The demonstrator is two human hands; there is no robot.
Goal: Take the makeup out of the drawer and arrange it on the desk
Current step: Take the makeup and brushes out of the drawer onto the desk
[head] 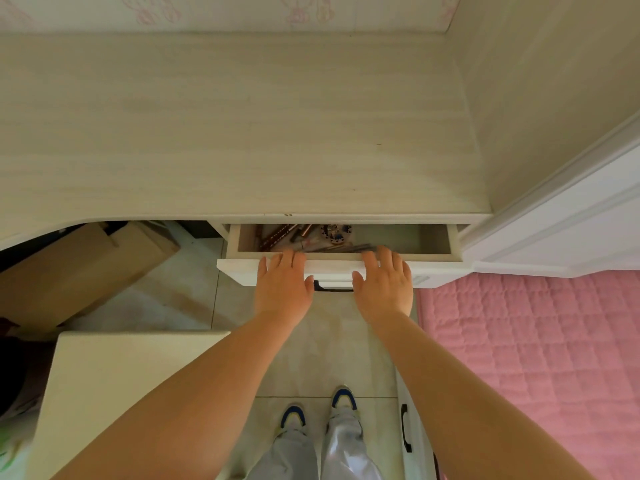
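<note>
While the drawer [341, 263] stands part open, makeup [304, 237] inside at its left, both hands, left [282, 284] and right [384, 285], rest spread on its front; next, probably reaching in.

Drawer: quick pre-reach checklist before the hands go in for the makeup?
1. Drawer open far enough: cannot tell; only a strip of its inside shows past the desk edge.
2. Makeup visible: ok; slim sticks and a round jewelled piece lie in the left half.
3. Left hand free: ok; fingers straight over the front edge, holding nothing.
4. Right hand free: ok; same posture, holding nothing.
5. Desk has bare room for arranging: ok.
6. Items further back in the drawer: cannot tell; hidden under the desk.
</note>
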